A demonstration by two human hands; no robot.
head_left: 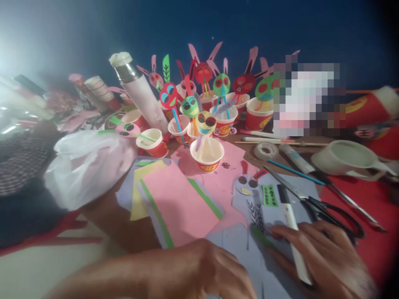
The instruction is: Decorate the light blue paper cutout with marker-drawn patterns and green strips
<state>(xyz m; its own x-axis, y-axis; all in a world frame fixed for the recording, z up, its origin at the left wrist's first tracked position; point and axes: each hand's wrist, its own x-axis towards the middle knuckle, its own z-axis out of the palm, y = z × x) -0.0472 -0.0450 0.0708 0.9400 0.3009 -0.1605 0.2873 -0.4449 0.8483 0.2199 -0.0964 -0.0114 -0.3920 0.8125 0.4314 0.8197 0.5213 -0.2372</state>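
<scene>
My right hand [327, 253] is closed at the lower right, thumb and index finger pinching a narrow green paper strip [261, 236]. A white marker with a black end [288, 211] crosses this hand between thumb and index finger. At the bottom centre, my left hand [215, 270] bends down over blue-grey paper [229, 238]; its fingertips are hidden. Just beyond the right hand lie a paper face with red ears [247, 185], a dotted green paper piece [269, 196] and paper pieces with black curved marks [257, 214]. Black-handled scissors [330, 211] rest beside them.
Paper cups [207, 155] holding colourful paper faces crowd the back. Pink paper [182, 199] covers the middle. A white plastic bag [90, 166] and a tilted flask [141, 93] stand left. Tape [266, 150], a paintbrush [358, 203] and a mug [346, 160] lie right.
</scene>
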